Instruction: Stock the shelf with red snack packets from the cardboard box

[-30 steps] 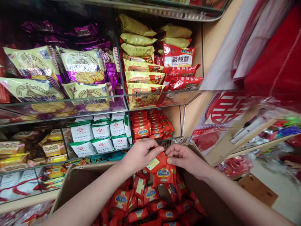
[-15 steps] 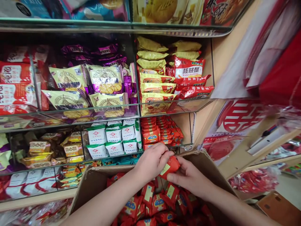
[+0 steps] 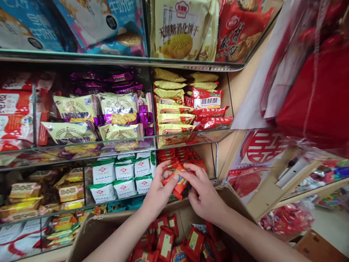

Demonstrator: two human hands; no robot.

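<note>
Between the two hands, just in front of the stacked small red packets [image 3: 195, 154] on the lower shelf, sits a red packet [image 3: 180, 182]. The left hand [image 3: 160, 187] has its fingers curled nearly closed, thumb pressed on the packet's near side. The right hand [image 3: 204, 193] pinches its other edge with bent fingers. Below them, an open cardboard box [image 3: 89, 229] holds more red packets [image 3: 166, 242].

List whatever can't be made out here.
- Head view: number of small shiny red packets held, covered by fingers of the left hand and right hand.
- Head view: lower front of the red packets stacked on the shelf, behind both hands.
- Head view: near side of the brown cardboard box, cut off by the bottom edge.
</note>
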